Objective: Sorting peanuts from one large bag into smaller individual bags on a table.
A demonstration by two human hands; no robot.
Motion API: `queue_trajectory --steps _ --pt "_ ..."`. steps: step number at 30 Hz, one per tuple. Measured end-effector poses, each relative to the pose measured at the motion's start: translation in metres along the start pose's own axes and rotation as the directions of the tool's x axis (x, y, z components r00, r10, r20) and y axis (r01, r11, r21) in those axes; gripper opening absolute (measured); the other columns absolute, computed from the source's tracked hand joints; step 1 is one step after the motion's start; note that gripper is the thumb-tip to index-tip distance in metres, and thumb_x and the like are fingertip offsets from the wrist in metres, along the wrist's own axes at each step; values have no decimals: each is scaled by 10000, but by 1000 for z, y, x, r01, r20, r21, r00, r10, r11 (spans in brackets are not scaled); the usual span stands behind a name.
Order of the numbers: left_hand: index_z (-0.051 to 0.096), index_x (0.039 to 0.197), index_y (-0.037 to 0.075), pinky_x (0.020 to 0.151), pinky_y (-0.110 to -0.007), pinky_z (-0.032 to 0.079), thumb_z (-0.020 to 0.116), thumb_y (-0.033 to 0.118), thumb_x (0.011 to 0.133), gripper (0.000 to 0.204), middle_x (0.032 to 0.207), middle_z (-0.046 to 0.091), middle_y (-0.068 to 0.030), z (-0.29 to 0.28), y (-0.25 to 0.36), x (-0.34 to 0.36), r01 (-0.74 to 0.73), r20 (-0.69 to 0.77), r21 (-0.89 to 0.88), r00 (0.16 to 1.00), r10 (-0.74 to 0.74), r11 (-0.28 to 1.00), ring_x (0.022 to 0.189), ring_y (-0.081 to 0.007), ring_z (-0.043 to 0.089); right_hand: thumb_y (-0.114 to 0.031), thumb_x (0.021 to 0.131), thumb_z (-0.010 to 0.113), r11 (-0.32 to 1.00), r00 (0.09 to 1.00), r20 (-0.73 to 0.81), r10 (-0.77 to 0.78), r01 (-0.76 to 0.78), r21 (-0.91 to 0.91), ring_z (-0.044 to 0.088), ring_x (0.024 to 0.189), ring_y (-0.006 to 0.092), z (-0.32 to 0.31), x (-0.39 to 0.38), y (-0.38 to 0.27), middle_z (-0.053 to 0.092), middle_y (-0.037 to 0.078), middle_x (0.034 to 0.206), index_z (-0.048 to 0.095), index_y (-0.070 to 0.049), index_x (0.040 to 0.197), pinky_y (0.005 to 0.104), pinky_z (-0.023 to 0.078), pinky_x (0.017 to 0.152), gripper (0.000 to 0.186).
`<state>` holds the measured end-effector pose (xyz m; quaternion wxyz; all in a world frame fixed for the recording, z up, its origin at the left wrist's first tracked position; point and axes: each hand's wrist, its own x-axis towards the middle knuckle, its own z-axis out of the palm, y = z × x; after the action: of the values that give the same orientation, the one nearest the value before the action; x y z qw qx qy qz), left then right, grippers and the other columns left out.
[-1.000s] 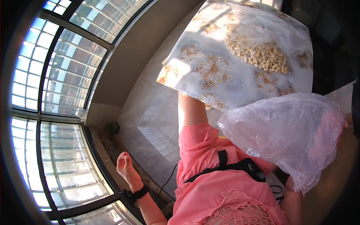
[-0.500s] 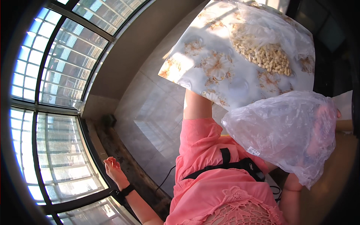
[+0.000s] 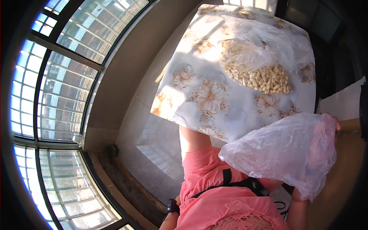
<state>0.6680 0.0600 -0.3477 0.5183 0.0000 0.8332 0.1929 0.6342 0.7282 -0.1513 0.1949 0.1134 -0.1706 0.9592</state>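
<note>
A translucent whitish plastic bag (image 3: 276,149) hangs over my lap at the right, puffed out and crumpled. My right hand (image 3: 324,134) holds it by its far right side; most of the hand shows only as a pink blur through the film, with a fingertip out past the edge. Low in the view, beside my pink clothing, is my left hand (image 3: 178,199); its fingers are hidden, and a black watch (image 3: 172,206) is on the wrist. On the table a second clear bag (image 3: 264,38) lies open, with a heap of peanuts in their shells (image 3: 270,79) spilling from its mouth.
The table (image 3: 234,115) has a glossy white cover with brown flowers, and its near edge is above my knees. Large barred windows (image 3: 65,103) line the left side. Dark furniture (image 3: 329,50) and a pale panel (image 3: 343,97) stand at the right. Grey tiles (image 3: 149,142) cover the floor.
My left hand has come in from beside the window to my body. The view has shifted, so table and peanuts sit lower. My right hand still holds the plastic bag.
</note>
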Motion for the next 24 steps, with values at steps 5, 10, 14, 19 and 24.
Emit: queue_trajectory --steps 5,10,14,19,24 --pt "593 1320 78 899 -415 508 660 391 885 540 1209 662 -192 -21 15 -19 268 -151 15 953 -263 963 1131 -329 621 -208 978 596 1000 998 -65 -3 3 -2 464 852 194 -34 32 -8 452 29 914 522 -135 809 341 428 742 198" --pt "608 1290 72 853 -405 517 644 369 903 490 1161 681 -170 -67 47 -10 398 -234 35 895 -379 917 1061 -314 641 -17 940 582 999 992 -121 23 -28 -42 454 865 194 0 79 4 475 26 974 533 -133 910 347 441 767 130" --pt "620 1266 66 816 -397 525 630 352 917 451 1123 695 -151 -92 41 -9 414 -295 52 876 -382 909 1004 -302 657 18 908 608 996 998 -65 -5 -1 -93 463 898 200 4 94 28 480 21 1025 537 -134 984 354 446 781 184" --pt "635 1236 60 769 -387 535 613 330 935 405 1075 713 -129 -129 9 17 363 -395 198 880 -265 910 934 -287 677 -62 958 557 991 995 -62 -80 72 -113 476 899 204 18 78 39 483 23 1020 539 -134 985 370 456 795 79" --pt "661 1196 4 724 -386 521 591 248 967 342 1001 693 -137 -227 66 22 166 -408 549 908 90 819 852 -300 658 -123 998 504 967 989 -17 -147 140 -215 522 910 227 89 68 58 507 38 977 541 -140 962 386 476 804 54"
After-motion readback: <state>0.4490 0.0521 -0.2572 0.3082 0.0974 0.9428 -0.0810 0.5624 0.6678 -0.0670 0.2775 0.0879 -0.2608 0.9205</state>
